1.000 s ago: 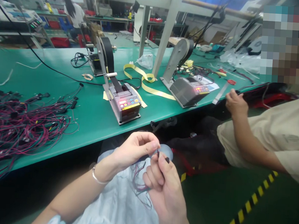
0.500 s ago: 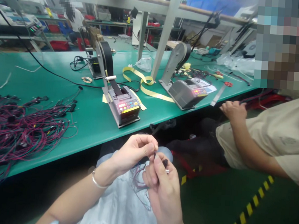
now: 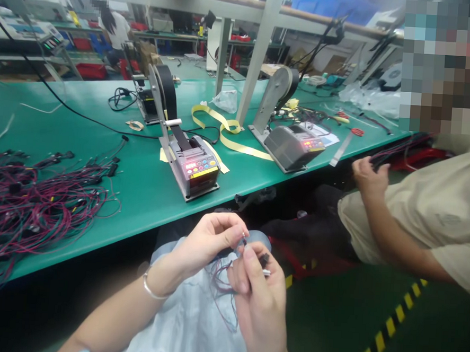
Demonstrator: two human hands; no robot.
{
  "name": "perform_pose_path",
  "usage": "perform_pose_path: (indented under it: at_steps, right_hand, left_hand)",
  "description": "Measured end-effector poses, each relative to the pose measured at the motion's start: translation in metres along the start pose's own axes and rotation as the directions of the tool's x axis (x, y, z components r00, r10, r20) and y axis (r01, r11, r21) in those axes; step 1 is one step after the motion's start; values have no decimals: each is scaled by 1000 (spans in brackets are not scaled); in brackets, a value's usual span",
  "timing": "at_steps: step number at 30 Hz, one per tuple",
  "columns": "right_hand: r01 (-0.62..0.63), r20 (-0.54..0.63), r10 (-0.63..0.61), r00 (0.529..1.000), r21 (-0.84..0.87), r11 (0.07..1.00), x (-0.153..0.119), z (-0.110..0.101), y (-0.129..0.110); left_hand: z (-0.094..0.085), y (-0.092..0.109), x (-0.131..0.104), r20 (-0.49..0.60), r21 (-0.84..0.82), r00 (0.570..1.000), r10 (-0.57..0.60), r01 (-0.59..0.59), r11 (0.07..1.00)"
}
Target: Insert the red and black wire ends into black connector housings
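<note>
Over my lap, my left hand (image 3: 220,236) pinches a tiny part at the end of a thin wire, its fingertips close to those of my right hand. My right hand (image 3: 257,278) is closed on a wire harness; a black connector (image 3: 264,259) and a small white piece (image 3: 266,272) stick out between its fingers. Thin dark red and dark wires (image 3: 222,287) hang from the hands over my light blue clothing. The exact shape of the part at my left fingertips is too small to make out.
A heap of wire harnesses (image 3: 38,201) covers the left of the green table (image 3: 137,207). Two tape dispensers (image 3: 199,168) (image 3: 292,145) stand near the edge, yellow tape (image 3: 244,147) between them. Scissors (image 3: 356,132) lie further right. A co-worker's hand (image 3: 370,176) is at the right.
My fingertips have parted slightly, showing a bit of the small part between them. My right hand has shifted a little lower. The co-worker's fingers have opened.
</note>
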State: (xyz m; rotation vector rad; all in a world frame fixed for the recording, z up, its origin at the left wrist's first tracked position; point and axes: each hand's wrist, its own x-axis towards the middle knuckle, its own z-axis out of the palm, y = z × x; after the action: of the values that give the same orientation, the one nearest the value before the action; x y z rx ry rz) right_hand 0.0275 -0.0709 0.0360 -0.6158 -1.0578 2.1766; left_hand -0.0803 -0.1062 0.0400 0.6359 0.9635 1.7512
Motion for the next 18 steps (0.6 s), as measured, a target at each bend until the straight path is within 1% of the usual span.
perform_pose_path:
  at_steps: [4,6,10,15,18]
  right_hand:
    - [75,-24,-80,997,-153,985,-2,-6,5]
    - [85,-23,-91,996,-187,979,-3,-8,6]
    - [89,-9,-92,996,-181,980,-4,-9,6]
    - [91,-6,-93,996,-178,980,-3,-9,7]
    - [69,8,-69,998,-180,981,-3,-9,8]
  left_hand:
    - [-3,0,-3,5,34,1000,9,-10,999]
    - [-4,1,-4,11,50,1000,16,-16,999]
    - [-5,3,-3,24,97,999,41,-43,994]
    - [-3,6,-4,33,179,992,121,-125,976]
    - [-1,7,-6,35,233,986,165,-169,958]
